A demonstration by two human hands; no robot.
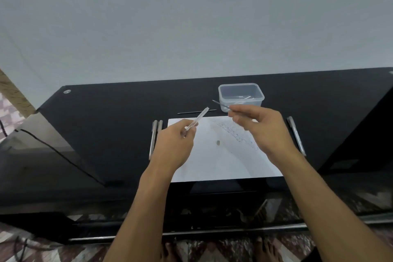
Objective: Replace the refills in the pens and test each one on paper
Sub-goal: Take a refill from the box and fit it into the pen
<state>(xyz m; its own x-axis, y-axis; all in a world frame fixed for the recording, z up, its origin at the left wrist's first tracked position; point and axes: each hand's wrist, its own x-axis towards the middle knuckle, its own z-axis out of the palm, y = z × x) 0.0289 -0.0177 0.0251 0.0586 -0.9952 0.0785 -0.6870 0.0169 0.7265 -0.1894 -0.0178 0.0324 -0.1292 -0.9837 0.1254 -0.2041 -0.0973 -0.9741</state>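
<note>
Over a black glass-topped table: a person stands with both forearms reaching out above a sheet of paper, seen from the head camera.

Left hand (174, 144): fingers curled round the lower end of a clear pen barrel (196, 120), which is held off the table and slants up and to the right, its far end open to the air.

Right hand (261, 125): thumb and forefinger pinching a thin dark refill (220, 104), its tip pointing left toward the barrel's raised end; the two are near each other but apart.

Paper (212, 164): white sheet lying flat at the table's middle, beneath both hands, with lines of ink scribble (236, 134) across its upper right part and a small grey piece (218, 143), too small to identify, near its centre.

Spare refill (196, 111): a second thin dark rod lying flat on the table just beyond the paper's far edge.

Pens at left (155, 138): two grey pens side by side, just beside the paper's left edge.

Pen at right (296, 135): one grey pen lying on the table to the right of the paper, partly behind the right wrist.

Container (241, 97): clear plastic tub, lidless, beyond the paper's far right corner, with a few pale thin items inside that cannot be made out.

Table (106, 123): dark, glossy, set against a plain pale wall (191, 17).

Floor: bare toes (265, 249) visible on patterned tiles at the bottom edge.
</note>
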